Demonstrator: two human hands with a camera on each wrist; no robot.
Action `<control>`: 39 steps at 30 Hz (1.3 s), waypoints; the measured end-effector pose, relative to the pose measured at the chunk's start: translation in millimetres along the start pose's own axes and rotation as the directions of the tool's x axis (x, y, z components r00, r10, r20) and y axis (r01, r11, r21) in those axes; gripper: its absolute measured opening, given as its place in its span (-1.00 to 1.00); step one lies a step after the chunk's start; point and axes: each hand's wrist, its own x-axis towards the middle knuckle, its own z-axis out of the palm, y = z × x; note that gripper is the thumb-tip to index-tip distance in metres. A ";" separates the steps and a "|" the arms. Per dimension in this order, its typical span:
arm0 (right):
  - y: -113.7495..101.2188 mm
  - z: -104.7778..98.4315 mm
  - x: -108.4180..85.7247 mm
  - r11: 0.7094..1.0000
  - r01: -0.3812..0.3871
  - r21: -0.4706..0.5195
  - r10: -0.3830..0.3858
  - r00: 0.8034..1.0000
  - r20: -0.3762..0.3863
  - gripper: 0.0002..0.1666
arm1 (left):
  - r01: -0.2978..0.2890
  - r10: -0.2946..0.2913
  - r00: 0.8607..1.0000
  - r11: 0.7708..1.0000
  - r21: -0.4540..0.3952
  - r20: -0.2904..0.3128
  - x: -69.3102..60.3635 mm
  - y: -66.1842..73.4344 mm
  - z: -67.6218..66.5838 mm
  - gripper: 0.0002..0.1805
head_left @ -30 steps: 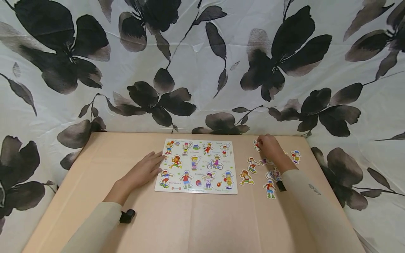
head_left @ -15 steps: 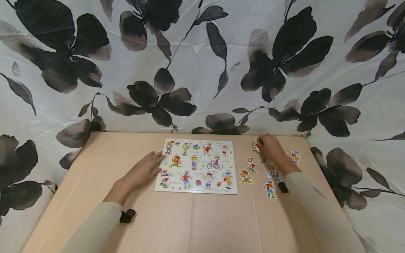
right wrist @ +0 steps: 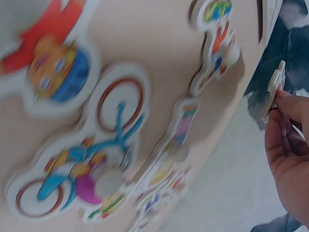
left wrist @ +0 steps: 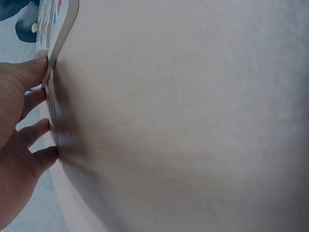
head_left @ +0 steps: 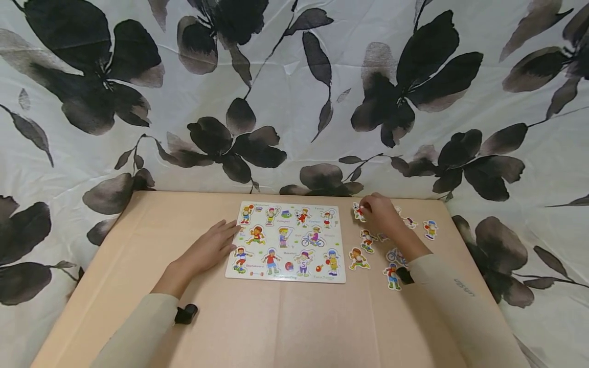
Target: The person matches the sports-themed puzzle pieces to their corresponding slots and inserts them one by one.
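Observation:
A white puzzle board printed with children playing sports lies flat on the table. My left hand rests at its left edge with fingers extended; in the left wrist view the thumb touches the board's edge. Between thumb and fingers, my right hand pinches a puzzle piece shaped like a child, seen nearly edge-on in the right wrist view. This piece is held beyond the board's far right corner. Below the right hand lie other pieces, among them a bicycle rider with a knob.
Right of the board lie several loose pieces, including a running child, a skater and a child in blue trousers. One piece sits farther right. A floral cloth hangs behind the table's far edge.
My right hand has moved left toward the board, carrying the pinched piece and uncovering pieces behind it. The left hand and the board stay where they were.

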 end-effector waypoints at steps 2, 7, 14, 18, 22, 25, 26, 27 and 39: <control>-5.9 4.8 1.7 1.000 0.018 0.001 -0.018 1.000 0.000 -0.82 | 0.003 -0.003 1.000 1.000 -0.001 -0.001 0.1 0.6 -0.2 -0.38; -19.6 16.0 7.3 0.996 0.087 -0.006 -0.087 0.996 -0.026 -0.86 | 0.000 0.000 1.000 1.000 0.004 0.004 1.0 0.9 0.8 -0.37; -46.0 27.0 14.6 0.991 0.132 0.008 -0.132 0.991 -0.013 -0.86 | 0.005 -0.005 1.000 1.000 0.014 0.003 -1.0 0.7 -1.2 -0.37; -61.6 29.9 17.4 0.989 0.149 0.012 -0.150 0.989 0.007 -0.86 | -0.007 0.007 1.000 1.000 0.006 -0.008 -2.7 1.8 -2.7 -0.38; -75.6 32.8 20.9 0.984 0.178 -0.009 -0.178 0.984 0.024 -0.86 | -0.025 0.025 1.000 1.000 0.009 -0.018 -3.2 2.3 -2.6 -0.40; -85.2 37.5 25.1 0.984 0.177 -0.029 -0.176 0.983 0.046 -0.85 | -0.020 0.020 1.000 1.000 0.012 -0.018 -3.0 2.2 -2.9 -0.40; -88.2 39.5 26.6 0.984 0.178 -0.034 -0.176 0.983 0.052 -0.84 | -0.017 0.017 1.000 1.000 0.011 -0.015 -2.7 2.1 -2.9 -0.39; -91.0 41.7 28.0 0.983 0.181 -0.042 -0.179 0.982 0.058 -0.85 | -0.016 0.016 1.000 1.000 0.012 -0.013 -2.4 1.7 -3.0 -0.39; -115.6 63.6 40.2 0.973 0.222 -0.070 -0.210 0.967 0.143 -0.83 | -0.016 0.016 1.000 1.000 0.006 -0.004 -0.2 1.0 -2.3 -0.37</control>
